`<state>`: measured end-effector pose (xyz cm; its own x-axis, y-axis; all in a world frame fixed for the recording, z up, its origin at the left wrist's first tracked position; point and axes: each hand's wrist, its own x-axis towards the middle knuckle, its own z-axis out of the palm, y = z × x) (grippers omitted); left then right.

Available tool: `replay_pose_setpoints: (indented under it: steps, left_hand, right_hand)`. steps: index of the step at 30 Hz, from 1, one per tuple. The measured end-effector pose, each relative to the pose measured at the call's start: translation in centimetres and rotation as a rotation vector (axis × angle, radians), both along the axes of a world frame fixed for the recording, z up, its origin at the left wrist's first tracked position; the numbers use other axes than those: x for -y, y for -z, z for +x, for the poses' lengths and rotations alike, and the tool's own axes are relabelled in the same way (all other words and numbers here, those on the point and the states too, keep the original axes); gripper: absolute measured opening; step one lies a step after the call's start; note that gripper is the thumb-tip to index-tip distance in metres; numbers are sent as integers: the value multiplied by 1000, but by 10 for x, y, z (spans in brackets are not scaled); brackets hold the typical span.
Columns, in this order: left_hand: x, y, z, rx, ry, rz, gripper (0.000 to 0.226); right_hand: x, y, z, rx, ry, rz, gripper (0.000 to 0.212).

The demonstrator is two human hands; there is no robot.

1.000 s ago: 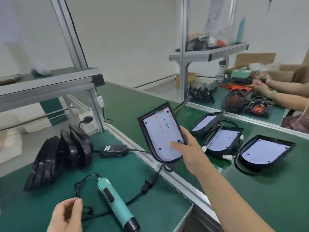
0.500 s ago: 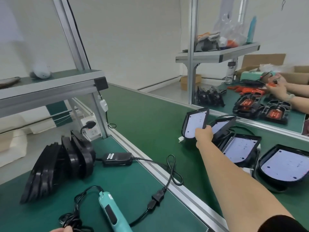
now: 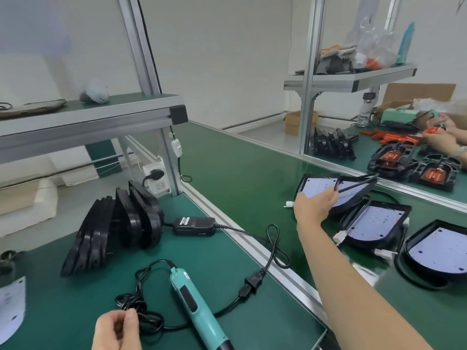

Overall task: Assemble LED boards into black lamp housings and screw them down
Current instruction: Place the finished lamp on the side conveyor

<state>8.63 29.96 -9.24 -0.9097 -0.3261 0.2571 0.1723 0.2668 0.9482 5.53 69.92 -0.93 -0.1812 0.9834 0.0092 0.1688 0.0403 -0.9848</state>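
My right hand (image 3: 314,204) reaches far out over the green conveyor belt (image 3: 240,168) and grips the near edge of an assembled black lamp housing (image 3: 314,186) with a white LED board in it. That housing lies on the belt, partly overlapping a second one (image 3: 353,190). Two more assembled housings (image 3: 374,223) (image 3: 439,251) lie to its right. My left hand (image 3: 116,329) hovers low over the bench with curled fingers, thumb against forefinger, beside the black cable; nothing shows in it. A teal electric screwdriver (image 3: 194,304) lies to its right. Empty black housings (image 3: 113,228) stand stacked on edge.
A black power adapter (image 3: 194,225) and looped cables (image 3: 274,243) cross the bench and the aluminium rail (image 3: 255,248). Loose white LED boards (image 3: 10,306) lie at the left edge. A shelf (image 3: 101,114) overhangs at the left. Another person's hands (image 3: 444,140) work across the belt.
My right arm stretched out and carried the assembled housing from in front of me down onto the belt beside the others. The left hand stayed near the cable.
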Motion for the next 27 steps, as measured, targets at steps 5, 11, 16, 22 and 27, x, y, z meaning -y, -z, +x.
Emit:
replay_pose_setpoints:
  steps: [5,11,16,22,27]
  left_hand:
    - [0,-13,7,109,-13,-21,11]
    - [11,-20,17,175,101,176,17]
    - [29,-26,21,244,141,316,13]
    - [62,-27,37,327,199,435,12]
    - [100,-30,36,332,125,469,12]
  right_hand:
    - [93,-7,29,-121,-219,81,74]
    - [222,-9,60,-191,-579,160,69]
    - [307,-9,67,-203,-834,191,66]
    - [374,11,64,-135,-976,243,63]
    - [406,38,56,-5,-1128,330,49]
